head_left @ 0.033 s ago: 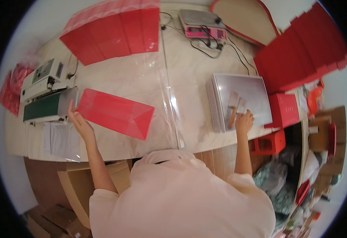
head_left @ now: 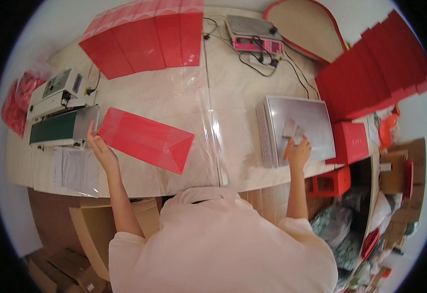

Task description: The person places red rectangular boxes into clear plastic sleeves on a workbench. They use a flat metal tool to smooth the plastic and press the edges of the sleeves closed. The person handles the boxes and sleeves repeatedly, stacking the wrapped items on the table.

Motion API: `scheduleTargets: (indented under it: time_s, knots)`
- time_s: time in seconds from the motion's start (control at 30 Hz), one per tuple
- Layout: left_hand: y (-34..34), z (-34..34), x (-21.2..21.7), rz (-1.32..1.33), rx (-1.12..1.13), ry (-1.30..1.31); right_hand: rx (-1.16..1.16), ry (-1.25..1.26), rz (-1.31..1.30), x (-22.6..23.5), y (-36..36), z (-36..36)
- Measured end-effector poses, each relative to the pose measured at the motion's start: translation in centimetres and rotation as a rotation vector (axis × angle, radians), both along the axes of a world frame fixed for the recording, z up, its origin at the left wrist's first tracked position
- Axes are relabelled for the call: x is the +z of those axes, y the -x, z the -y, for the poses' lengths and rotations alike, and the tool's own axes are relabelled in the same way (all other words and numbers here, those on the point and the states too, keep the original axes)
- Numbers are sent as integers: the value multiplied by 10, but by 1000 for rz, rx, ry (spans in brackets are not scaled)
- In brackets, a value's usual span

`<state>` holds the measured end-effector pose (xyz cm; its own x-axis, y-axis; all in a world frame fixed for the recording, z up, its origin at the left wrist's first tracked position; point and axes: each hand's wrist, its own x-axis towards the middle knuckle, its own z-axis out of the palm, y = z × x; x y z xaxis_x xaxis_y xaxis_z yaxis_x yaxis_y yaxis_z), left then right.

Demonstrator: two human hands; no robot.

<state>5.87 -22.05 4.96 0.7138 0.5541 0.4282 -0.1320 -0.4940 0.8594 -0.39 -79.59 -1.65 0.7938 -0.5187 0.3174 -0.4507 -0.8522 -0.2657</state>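
A pale marble-patterned worktop (head_left: 233, 93) under a clear plastic sheet fills the middle of the view. At its far left lies a fanned row of red pouches (head_left: 145, 41); a stepped stack of red boxes (head_left: 374, 73) runs along the far right. A white and green band sealer (head_left: 60, 110) stands at the left edge, with a pink and grey weighing scale (head_left: 255, 36) at the far side, its cables trailing toward the middle. On the right sits a stack of silver sheets (head_left: 296, 129), and just right of it a small red box (head_left: 350, 141).

A long red pouch (head_left: 145, 139) lies flat on the worktop left of centre, its left end just beside the sealer's mouth. The left hand (head_left: 101, 149) rests at that end, fingers loosely spread and touching the pouch's near-left corner; whether they pinch it cannot be told. The right hand (head_left: 299, 151) lies on the silver stack, fingers extended and slightly apart, their tips touching two small silver packets (head_left: 292, 129) lying on top, not closed around them.
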Motion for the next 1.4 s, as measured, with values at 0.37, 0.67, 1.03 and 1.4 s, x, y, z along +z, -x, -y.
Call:
scheduleTargets:
  time_s: [0.37,0.67,1.03,1.4]
  knots:
    - [6,15,-5,54,-175,456,1308,-54,9,155,-48,-333]
    - [6,31,-2,-69,-372,452,1272,-244,-233,176,-104,-335]
    - [-49,18,-55,-202,-440,625,847,-166,-64,268,-222,-198]
    - [-23,17,-123,-602,-475,455,554,10,-129,188,-456,-157]
